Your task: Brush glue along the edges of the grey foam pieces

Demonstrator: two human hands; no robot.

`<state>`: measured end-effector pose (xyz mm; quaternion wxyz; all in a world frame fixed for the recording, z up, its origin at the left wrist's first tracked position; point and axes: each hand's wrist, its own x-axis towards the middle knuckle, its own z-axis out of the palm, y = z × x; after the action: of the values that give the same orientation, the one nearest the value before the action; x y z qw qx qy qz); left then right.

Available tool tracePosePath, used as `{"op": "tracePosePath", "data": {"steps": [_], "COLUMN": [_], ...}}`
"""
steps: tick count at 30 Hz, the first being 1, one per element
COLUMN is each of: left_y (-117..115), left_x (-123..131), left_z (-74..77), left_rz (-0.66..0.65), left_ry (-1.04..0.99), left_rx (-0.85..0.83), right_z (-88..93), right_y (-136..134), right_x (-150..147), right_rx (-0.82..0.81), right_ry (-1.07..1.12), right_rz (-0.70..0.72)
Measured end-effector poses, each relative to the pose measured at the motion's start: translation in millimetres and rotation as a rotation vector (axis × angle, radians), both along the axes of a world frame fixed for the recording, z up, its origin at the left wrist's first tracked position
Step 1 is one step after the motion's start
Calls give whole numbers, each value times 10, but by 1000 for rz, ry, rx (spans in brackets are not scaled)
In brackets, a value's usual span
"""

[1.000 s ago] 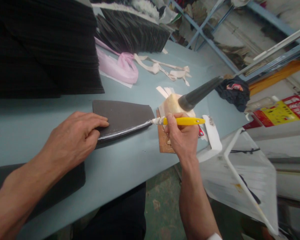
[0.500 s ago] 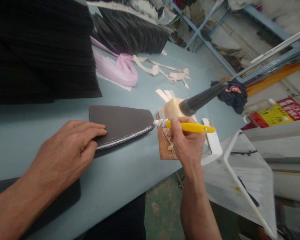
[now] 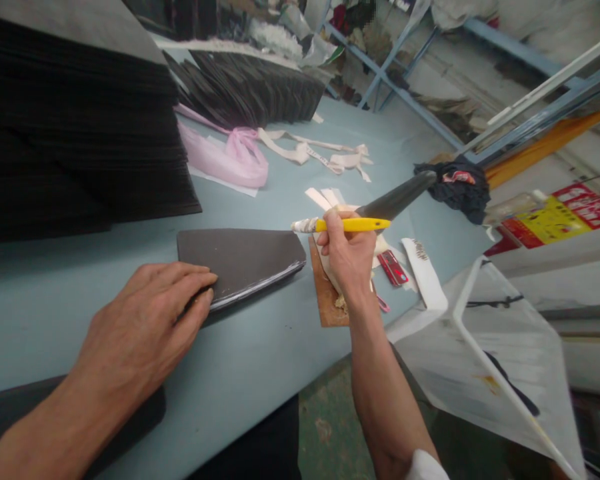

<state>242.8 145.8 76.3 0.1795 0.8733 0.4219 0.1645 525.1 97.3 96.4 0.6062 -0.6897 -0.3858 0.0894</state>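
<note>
My right hand (image 3: 349,250) is closed around a yellow-handled glue brush (image 3: 365,225). White paste coats its bristles, which are at the far right corner of a dark grey, tapered stack of panels (image 3: 245,257). Whether the bristles touch that corner I cannot tell. My left hand (image 3: 155,320) holds the stack's left end against the table, fingers on top and thumb by the near edge. A white line of paste runs along the stack's near edge. Beyond my right hand lies a dark tapered handle (image 3: 400,197), its base partly hidden by the hand.
Tall stacks of black sheets (image 3: 80,133) stand at the left. Behind lie a pink strip (image 3: 245,157) and white tapes (image 3: 300,153). Near my right hand are a brown board (image 3: 325,300), a red packet (image 3: 393,268) and a white strip (image 3: 423,273). A white-framed bin (image 3: 485,360) adjoins the table's right edge.
My right hand has lifted the brush away from the near right corner to the far right corner of the stack. My left hand keeps holding the stack. A red packet has come into sight.
</note>
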Motion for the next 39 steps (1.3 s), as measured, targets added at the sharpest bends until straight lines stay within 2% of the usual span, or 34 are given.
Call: {"op": "tracePosePath", "data": {"steps": [5,12,20,26,39], "left_y": [-4,4,-11,-9,-29], "left_x": [18,33,8,2,-13], "left_z": [30,49,-10,-65,-127], "left_rz": [8,14,14,-11,-45], "left_ry": [19,13,-5,8,-20], "left_rx": [-18,-21,5,62,130], "right_z": [-53,-101,-167,-149,-41], "right_y": [34,-58,-52,-28,61], "right_x": [-15,-67,-83,-124,-312], "right_rx": [-65,-120,-121,-151,-200], "right_ry": [-6,-145,-181,-162,-142], "right_rz": [14,21,67,42,106]}}
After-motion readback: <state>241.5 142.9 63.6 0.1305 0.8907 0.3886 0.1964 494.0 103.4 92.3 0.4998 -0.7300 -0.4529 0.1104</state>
